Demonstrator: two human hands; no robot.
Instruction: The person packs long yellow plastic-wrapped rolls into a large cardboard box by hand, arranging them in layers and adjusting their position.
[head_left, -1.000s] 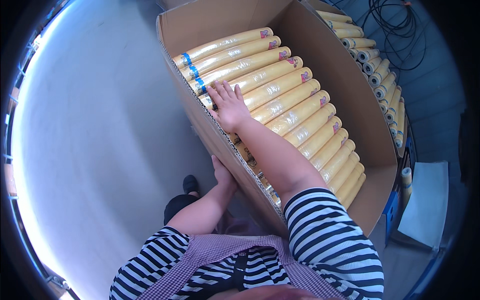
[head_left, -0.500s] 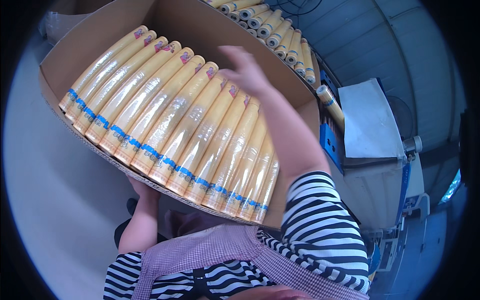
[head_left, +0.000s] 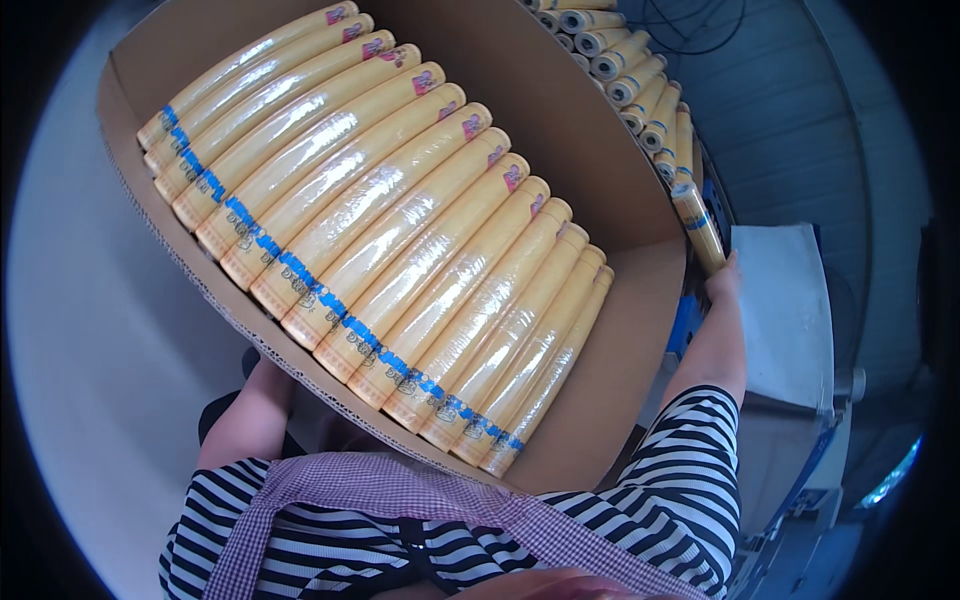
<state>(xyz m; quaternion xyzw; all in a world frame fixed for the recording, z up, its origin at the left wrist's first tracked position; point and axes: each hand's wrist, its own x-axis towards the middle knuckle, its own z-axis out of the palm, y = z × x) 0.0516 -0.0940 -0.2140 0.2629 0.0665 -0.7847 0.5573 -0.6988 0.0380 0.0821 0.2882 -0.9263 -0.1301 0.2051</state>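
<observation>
My right hand (head_left: 724, 277), at the box's far right side, has its fingers around the lower end of a yellow wrapped roll (head_left: 699, 222) with a blue band. My left forearm (head_left: 250, 415) reaches under the near edge of a large open cardboard box (head_left: 625, 325); the left hand itself is hidden beneath the box. Inside the box, a row of yellow rolls (head_left: 400, 240) in glossy clear film lies side by side, each with a blue band near one end and a pink picture near the other. Bare cardboard shows beyond the row's right end.
Behind the box, a stack of similar yellow rolls (head_left: 630, 75) shows their round ends. A white sheet (head_left: 785, 310) covers a machine or bench to the right, beside a blue part (head_left: 685, 325). Grey floor (head_left: 100, 290) lies left of the box, and cables hang at the back.
My right hand has moved from above the rolls in the box out to the right and taken hold of a single roll there. The view has shifted; my left arm stays by the box.
</observation>
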